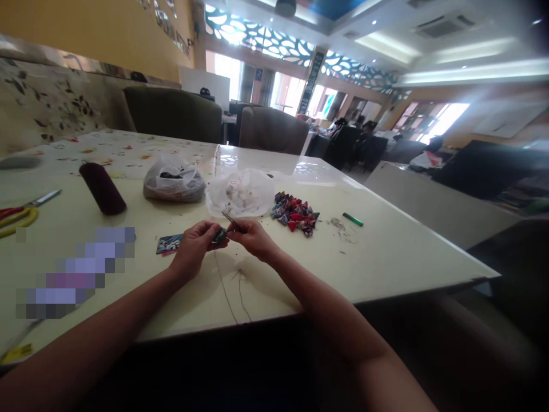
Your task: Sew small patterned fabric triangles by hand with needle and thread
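Note:
My left hand (194, 246) is closed on a small dark green fabric piece (220, 234), pinched between thumb and fingers above the table. My right hand (254, 239) meets it from the right, its fingers closed on dark tweezers (230, 220) whose tips point up and to the left. The fingers partly hide the fabric piece. From below my hands a thin thread (223, 286) runs down to the table's near edge. Flat patterned fabric pieces (168, 244) lie beside my left hand. Right of my hands is a pile of small stuffed triangular fabric pieces (295, 213).
Two plastic bags, one with dark contents (175, 186) and one with white filling (240, 193), stand beyond my hands. Leftward are a dark purple thread cone (103, 189), scissors (26, 216) and a pixelated item (81, 274). A green stick-like object (353, 219) lies near thread scraps (341, 226).

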Tool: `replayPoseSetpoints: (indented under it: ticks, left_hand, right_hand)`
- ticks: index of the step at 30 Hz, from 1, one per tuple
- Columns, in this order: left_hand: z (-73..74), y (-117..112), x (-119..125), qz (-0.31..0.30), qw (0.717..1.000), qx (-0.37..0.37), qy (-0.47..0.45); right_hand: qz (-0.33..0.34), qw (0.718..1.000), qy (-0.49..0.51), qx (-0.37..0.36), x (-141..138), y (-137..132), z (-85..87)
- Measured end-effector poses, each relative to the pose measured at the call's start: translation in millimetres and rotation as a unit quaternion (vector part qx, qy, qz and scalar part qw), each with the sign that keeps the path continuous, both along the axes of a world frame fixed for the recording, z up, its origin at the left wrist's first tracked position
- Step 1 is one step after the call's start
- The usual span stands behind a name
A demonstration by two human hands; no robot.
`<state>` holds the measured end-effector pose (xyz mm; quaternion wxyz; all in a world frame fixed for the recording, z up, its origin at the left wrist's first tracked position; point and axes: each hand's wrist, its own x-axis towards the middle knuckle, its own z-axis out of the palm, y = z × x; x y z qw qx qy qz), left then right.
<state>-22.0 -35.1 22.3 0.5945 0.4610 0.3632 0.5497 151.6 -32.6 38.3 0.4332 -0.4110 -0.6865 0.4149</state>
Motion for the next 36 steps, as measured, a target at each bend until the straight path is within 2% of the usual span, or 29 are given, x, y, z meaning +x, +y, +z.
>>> replayPoseSetpoints:
  ticks: [2, 5, 8, 13, 22, 24, 27, 31, 33, 36]
  left_hand:
    - [3.2, -1, -1, 0.001, 1.000, -0.007, -0.021]
    - [6.6, 1, -2, -0.009, 0.999, -0.021, -0.042]
    - [5.6, 5, -5, -0.025, 0.999, -0.019, -0.032]
    - [1.0, 7, -6, -0.059, 0.998, -0.018, -0.029]
    - [1.7, 3, -3, -0.130, 0.991, -0.021, -0.017]
    - [1.1, 2, -2, -0.113, 0.994, -0.006, -0.006]
    - [0.8, 3, -3, -0.038, 0.998, 0.043, 0.029]
    - [2.3, 9, -8, 0.057, 0.984, 0.104, 0.130]
    - [3.6, 11, -11, 0.092, 0.975, 0.125, 0.161]
    - [5.6, 15, -13, 0.123, 0.966, 0.141, 0.180]
  right_hand:
    - [-0.001, 0.996, 0.068, -0.062, 0, 3, -2.4]
    - [0.003, 0.975, 0.167, -0.148, 0, 8, -3.9]
    - [0.025, 0.955, 0.232, -0.184, 3, 14, -5.6]
    - [0.081, 0.936, 0.259, -0.225, 8, 16, -14.5]
    - [0.092, 0.913, 0.277, -0.285, -1, 10, -30.2]
    - [0.074, 0.910, 0.290, -0.285, -4, 9, -33.0]
    - [0.056, 0.907, 0.304, -0.285, -9, 5, -35.6]
    - [0.123, 0.909, 0.278, -0.285, -15, -6, -33.8]
    - [0.161, 0.897, 0.279, -0.302, -16, -12, -30.8]
    - [0.170, 0.885, 0.281, -0.330, -12, -16, -25.5]
